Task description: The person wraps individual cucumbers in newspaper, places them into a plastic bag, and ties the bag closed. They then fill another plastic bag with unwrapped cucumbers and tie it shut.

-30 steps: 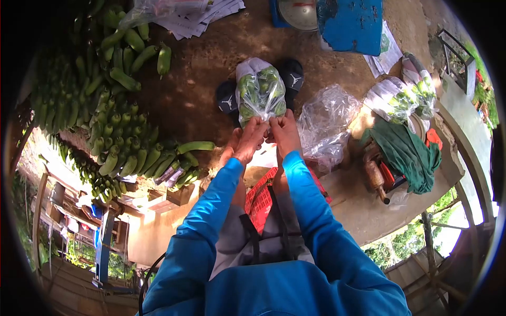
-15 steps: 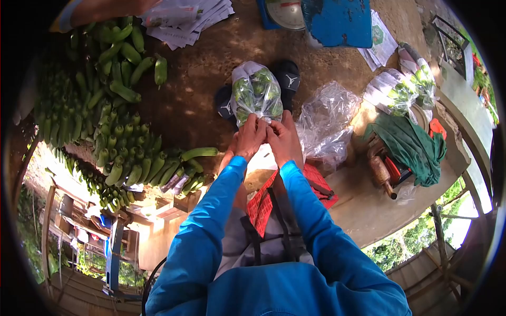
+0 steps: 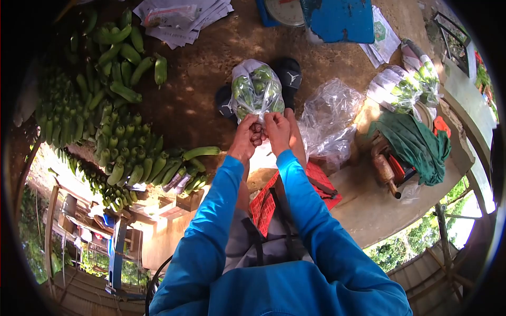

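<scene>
A clear plastic bag (image 3: pixel 257 88) of green vegetables, partly lined with white paper, sits in front of me between two black slippers (image 3: pixel 288 79). Its gathered neck is pinched between both my hands. My left hand (image 3: pixel 245 139) is closed at the left of the neck, its fingers curled inward. On the other side, my right hand (image 3: pixel 278 132) grips the plastic with thumb and fingertips. The two hands nearly meet just below the bag.
Long green vegetables (image 3: pixel 124 138) lie in a big heap at left. Printed papers (image 3: pixel 182 21) and a blue scale (image 3: pixel 337 21) are at the top. Crumpled clear bags (image 3: pixel 329 118) lie at right, near more filled bags (image 3: pixel 398 87) and a green cloth (image 3: pixel 414 145).
My left hand has turned so its curled fingers show, and my right hand has shifted slightly at the bag's neck. Another person's arm at the top left has left the view.
</scene>
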{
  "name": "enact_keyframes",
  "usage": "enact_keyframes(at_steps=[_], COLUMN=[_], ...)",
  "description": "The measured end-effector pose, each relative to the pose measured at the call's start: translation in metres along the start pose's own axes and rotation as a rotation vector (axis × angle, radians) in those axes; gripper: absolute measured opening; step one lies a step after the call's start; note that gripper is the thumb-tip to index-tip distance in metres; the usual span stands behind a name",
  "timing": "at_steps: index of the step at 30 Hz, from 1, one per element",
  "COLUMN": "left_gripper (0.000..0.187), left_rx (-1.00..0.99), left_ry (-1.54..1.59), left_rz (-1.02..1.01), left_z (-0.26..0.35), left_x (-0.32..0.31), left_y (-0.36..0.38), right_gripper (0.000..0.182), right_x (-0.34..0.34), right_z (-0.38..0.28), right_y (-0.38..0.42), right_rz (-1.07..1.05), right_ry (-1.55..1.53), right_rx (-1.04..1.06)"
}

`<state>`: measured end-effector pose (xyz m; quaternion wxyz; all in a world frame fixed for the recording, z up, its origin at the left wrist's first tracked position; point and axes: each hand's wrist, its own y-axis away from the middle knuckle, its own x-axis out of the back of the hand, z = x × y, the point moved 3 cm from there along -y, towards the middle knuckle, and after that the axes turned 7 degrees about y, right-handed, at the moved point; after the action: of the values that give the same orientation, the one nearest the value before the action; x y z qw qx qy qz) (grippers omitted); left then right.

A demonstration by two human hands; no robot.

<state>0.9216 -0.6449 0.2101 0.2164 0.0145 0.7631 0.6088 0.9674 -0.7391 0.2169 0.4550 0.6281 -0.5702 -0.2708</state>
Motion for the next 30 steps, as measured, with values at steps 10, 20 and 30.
enact_keyframes(at_steps=[10, 20, 30], left_gripper=[0.013, 0.014, 0.046], left_rx=[-0.191, -0.454, -0.779], left_ry=[-0.291, -0.711, -1.268], left_rz=[-0.001, 0.087, 0.106], left_z=[-0.001, 0.005, -0.001], left_x=[0.001, -0.006, -0.017], left_y=[0.016, 0.015, 0.062], right_gripper=[0.027, 0.023, 0.018], right_x=[0.003, -0.002, -0.003], right_z=[0.007, -0.01, 0.009], right_y=[0.003, 0.023, 0.013], right_rz=[-0.109, 0.1, -0.245], right_ry=[-0.129, 0.322, -0.357], right_rx=[-0.161, 0.24, -0.167])
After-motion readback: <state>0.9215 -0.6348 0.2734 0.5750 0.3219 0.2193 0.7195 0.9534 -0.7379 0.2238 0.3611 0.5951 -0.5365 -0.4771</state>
